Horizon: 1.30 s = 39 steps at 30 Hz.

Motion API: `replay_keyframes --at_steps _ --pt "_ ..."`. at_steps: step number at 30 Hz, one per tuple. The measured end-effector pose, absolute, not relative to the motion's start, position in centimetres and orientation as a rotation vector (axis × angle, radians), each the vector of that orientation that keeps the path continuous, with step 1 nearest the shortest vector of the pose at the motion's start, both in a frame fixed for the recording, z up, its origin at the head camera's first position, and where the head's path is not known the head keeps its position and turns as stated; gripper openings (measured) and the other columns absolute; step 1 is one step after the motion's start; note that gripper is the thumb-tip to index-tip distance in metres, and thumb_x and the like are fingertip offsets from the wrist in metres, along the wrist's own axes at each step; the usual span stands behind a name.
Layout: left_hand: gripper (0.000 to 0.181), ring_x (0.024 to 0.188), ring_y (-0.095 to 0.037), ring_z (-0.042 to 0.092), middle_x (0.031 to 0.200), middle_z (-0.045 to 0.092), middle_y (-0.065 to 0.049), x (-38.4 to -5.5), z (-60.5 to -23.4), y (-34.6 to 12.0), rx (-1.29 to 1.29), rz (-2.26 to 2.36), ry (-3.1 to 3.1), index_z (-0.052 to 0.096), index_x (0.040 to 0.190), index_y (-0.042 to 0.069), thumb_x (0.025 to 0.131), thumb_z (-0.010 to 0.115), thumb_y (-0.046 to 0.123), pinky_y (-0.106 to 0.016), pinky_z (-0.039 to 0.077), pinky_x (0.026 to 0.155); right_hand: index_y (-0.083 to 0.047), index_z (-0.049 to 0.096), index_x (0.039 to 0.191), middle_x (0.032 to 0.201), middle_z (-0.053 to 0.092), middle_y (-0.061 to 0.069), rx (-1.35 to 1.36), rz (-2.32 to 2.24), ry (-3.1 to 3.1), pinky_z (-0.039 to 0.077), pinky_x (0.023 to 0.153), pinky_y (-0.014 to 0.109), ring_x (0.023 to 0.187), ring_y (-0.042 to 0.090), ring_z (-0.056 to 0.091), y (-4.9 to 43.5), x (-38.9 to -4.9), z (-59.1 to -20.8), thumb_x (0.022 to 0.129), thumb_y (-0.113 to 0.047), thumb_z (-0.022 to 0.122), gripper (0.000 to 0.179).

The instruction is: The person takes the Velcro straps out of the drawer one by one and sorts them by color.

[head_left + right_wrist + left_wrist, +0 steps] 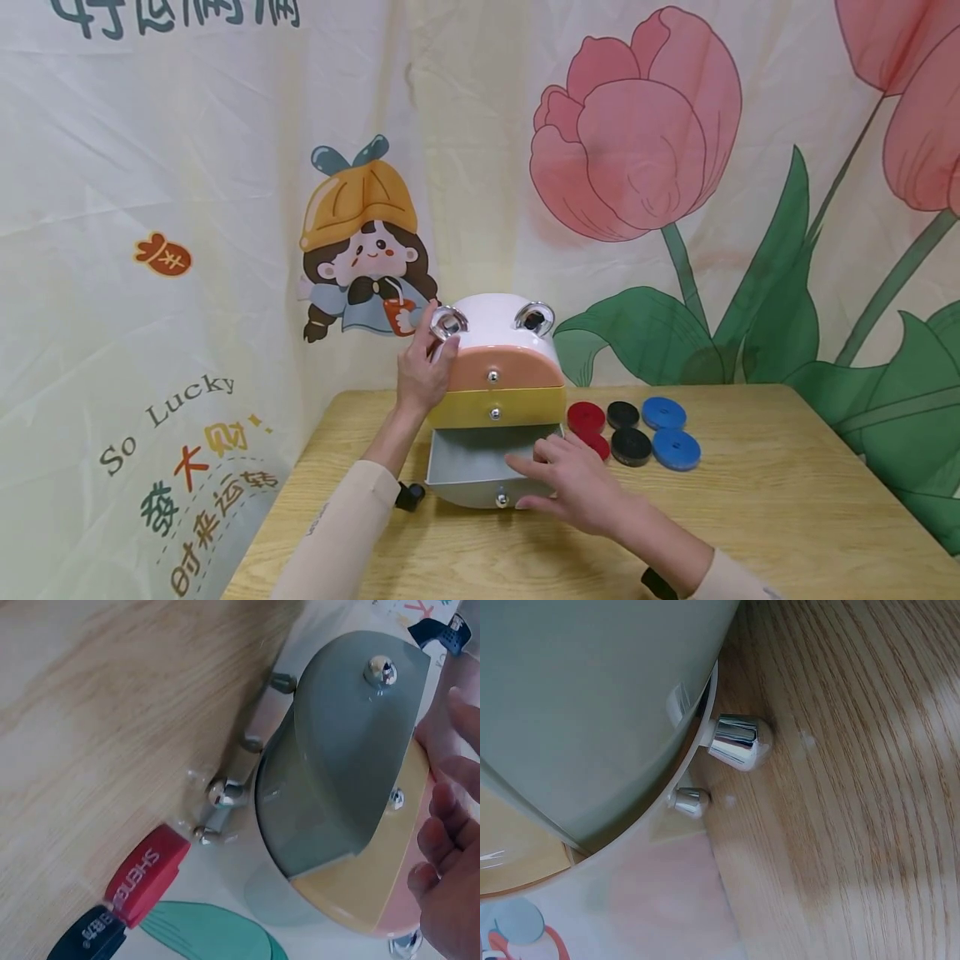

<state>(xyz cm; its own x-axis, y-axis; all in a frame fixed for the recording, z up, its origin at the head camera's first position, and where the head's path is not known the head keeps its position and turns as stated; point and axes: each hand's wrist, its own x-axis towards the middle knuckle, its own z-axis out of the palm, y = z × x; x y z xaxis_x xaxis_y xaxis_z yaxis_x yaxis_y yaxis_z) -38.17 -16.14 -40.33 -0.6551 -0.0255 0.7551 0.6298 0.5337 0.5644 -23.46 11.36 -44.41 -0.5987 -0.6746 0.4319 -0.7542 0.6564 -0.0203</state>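
Note:
A small drawer cabinet point(498, 321) with a white domed top and two silver ring-shaped eyes stands on the table. Its bottom grey-green drawer point(467, 493) is pulled out, and its inside looks bare. Above it, the yellow drawer point(465, 410) and orange drawer point(468, 367) are closed. My left hand point(423, 371) holds the cabinet's upper left side, thumb on the front by the left eye. Over the right part of the pulled-out drawer is my right hand point(577, 487), index finger extended above the opening, holding nothing. In the right wrist view its fingers point(435, 840) are loosely bent beside the cabinet.
Right of the cabinet lie flat round rolls in pairs: red point(586, 417), black point(632, 447) and blue point(677, 450). Silver feet point(739, 742) hold the cabinet off the wooden table point(750, 500). A printed curtain point(480, 167) hangs behind the table.

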Motion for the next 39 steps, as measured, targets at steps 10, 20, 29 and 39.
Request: replay_keyframes --at_steps 10,20,29,39 --pt "0.069 0.113 -0.028 0.071 0.142 0.066 -0.01 -38.2 -40.4 -16.2 -0.494 -1.145 -2.034 0.032 0.163 0.038 0.101 0.063 0.045 -0.044 0.061 0.087 -0.024 0.073 0.133 0.097 0.08 -0.004 1.232 0.648 -2.547 0.046 0.062 0.012 0.077 -0.002 0.068 10.2 -23.3 -45.4 0.09 -0.034 0.082 0.044" --pt "0.071 0.114 -0.03 0.071 0.142 0.066 -0.011 -38.3 -40.5 -16.2 -0.478 -1.144 -2.04 0.036 0.162 0.022 0.101 0.062 0.047 -0.045 0.061 0.087 -0.022 0.078 0.121 0.092 0.079 -0.01 1.285 0.861 -2.53 0.047 0.065 0.007 0.068 -0.014 0.055 8.9 -23.8 -47.4 0.092 -0.027 0.081 0.03" --pt "0.068 0.11 -0.028 0.071 0.141 0.067 -0.009 -38.3 -40.5 -16.3 -0.483 -1.152 -2.036 0.032 0.162 0.04 0.101 0.062 0.046 -0.045 0.062 0.087 -0.023 0.079 0.107 0.084 0.073 -0.018 1.262 0.744 -2.498 0.04 0.062 0.007 0.067 -0.01 0.049 8.4 -23.8 -47.8 0.091 -0.029 0.081 0.017" --pt "0.069 0.115 -0.03 0.07 0.142 0.066 -0.011 -38.3 -40.5 -16.2 -0.476 -1.165 -2.05 0.035 0.162 0.032 0.101 0.061 0.05 -0.046 0.06 0.09 -0.026 0.083 0.103 0.095 0.079 -0.014 1.208 0.744 -2.555 0.055 0.071 0.017 0.076 -0.009 0.059 8.0 -24.2 -48.1 0.091 -0.018 0.081 0.014"
